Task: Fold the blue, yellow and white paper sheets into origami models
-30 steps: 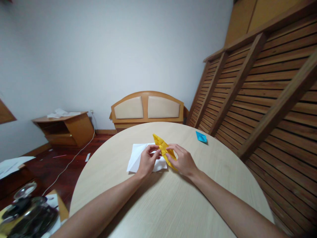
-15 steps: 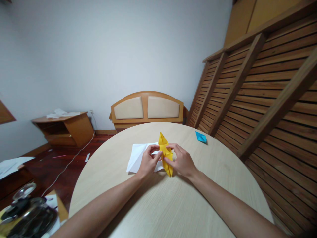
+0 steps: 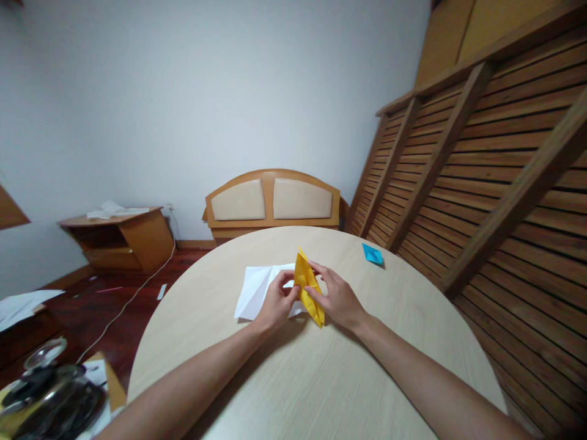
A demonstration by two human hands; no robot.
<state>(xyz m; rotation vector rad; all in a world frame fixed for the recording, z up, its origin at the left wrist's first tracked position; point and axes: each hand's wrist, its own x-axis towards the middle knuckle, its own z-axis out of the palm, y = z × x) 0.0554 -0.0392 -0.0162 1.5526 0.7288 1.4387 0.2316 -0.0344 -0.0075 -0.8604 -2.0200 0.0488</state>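
Between my hands, above the table, is a folded yellow paper boat (image 3: 308,292), long and pointed at both ends. My left hand (image 3: 277,297) pinches its left side near the middle. On its right side, the thumb of my right hand (image 3: 338,294) presses the near face while the fingers reach behind the fold. A creased white sheet of paper (image 3: 251,292) lies on the table under and behind my left hand, partly hidden by it. Farther off to the right sits a small blue paper boat (image 3: 372,254), apart from both hands.
The round pale wooden table (image 3: 367,391) fills the lower middle. Beyond it stands a padded headboard (image 3: 275,195) against the wall. A slatted wooden panel (image 3: 495,183) leans at the right. To the left are a low cabinet (image 3: 147,241) and a cluttered surface (image 3: 110,373).
The yellow paper boat has turned and its sides have closed together, so a smoother face shows. Its lower tip has shifted slightly right. My right fingers have moved behind it.
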